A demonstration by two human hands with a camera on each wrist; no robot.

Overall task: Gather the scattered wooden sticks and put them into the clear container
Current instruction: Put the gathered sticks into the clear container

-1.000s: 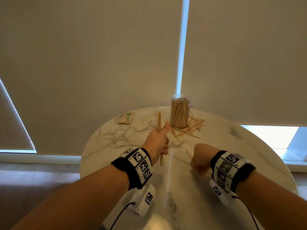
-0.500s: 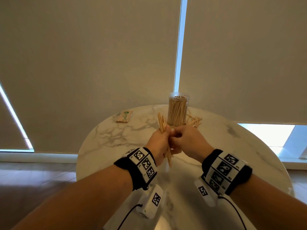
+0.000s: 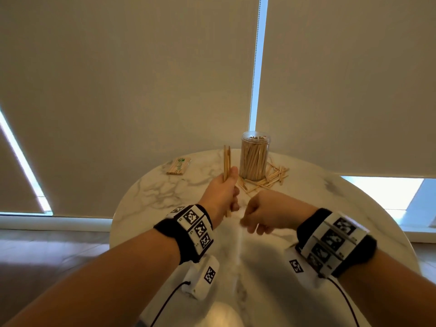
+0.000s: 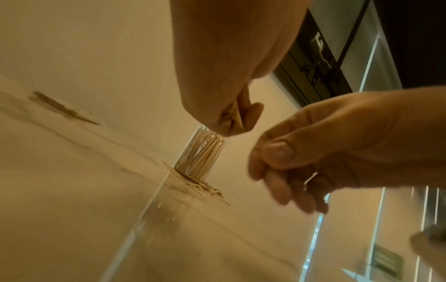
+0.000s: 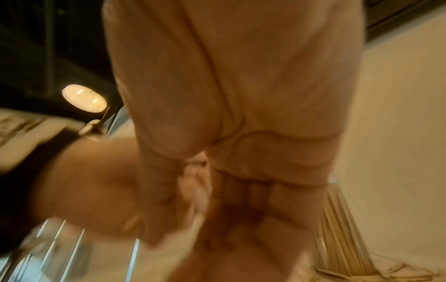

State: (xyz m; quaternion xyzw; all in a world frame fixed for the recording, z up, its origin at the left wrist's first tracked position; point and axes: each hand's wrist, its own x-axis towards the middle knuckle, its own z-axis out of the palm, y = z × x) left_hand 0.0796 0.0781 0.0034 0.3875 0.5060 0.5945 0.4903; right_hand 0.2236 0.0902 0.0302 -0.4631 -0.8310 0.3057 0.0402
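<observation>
My left hand (image 3: 224, 192) grips an upright bundle of wooden sticks (image 3: 227, 161) over the marble table (image 3: 165, 197), just left of and nearer than the clear container (image 3: 254, 156). The container stands upright and open, packed with sticks. Several loose sticks (image 3: 271, 178) lie scattered around its base. My right hand (image 3: 262, 213) hovers low over the table to the right of the left hand, its fingers curled, the thumb on the index finger. In the left wrist view the right hand (image 4: 289, 167) shows nothing held. The right wrist view is blurred.
A small wrapped pack of sticks (image 3: 178, 165) lies at the table's far left. The round table's edge curves close behind the container, with roller blinds (image 3: 118, 90) right behind it. Wooden floor (image 3: 47, 251) shows at the left.
Half a second ago my right hand met the left hand at the bundle. It has since pulled back toward me and to the right. The left hand still holds the bundle.
</observation>
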